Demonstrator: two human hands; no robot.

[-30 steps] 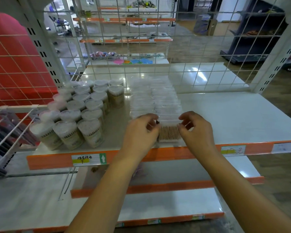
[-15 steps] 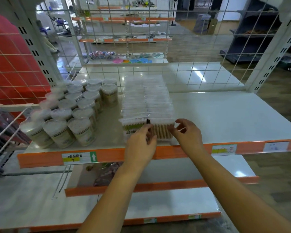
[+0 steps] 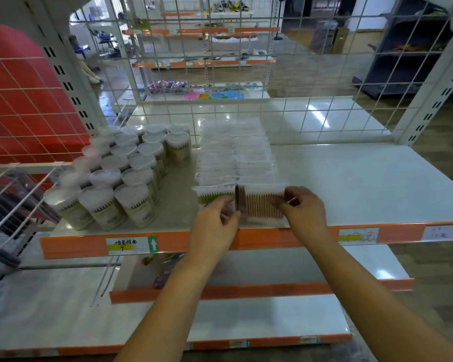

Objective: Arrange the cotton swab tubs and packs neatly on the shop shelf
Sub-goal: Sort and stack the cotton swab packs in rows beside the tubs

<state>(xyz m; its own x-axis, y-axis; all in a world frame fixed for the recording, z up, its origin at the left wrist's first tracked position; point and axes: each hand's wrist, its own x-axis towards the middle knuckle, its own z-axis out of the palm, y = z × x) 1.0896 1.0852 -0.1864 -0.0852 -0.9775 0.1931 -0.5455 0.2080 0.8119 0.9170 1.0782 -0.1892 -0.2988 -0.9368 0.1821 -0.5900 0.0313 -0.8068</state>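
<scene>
Glossy white metal shelf; clear crinkly plastic packs beyond the hands; wooden-stemmed swabs inside.

Shelf white, front strip orange; on shelf, tubs clear, white-topped, tan labels; packs clear, front pack tan sticks, white tips

White shop shelf with orange front strip bearing price labels. On its left part: a close block of cylindrical cotton swab tubs, upright. Centre: two adjoining rows of flat clear swab packs, running from back grid to front edge.
</scene>
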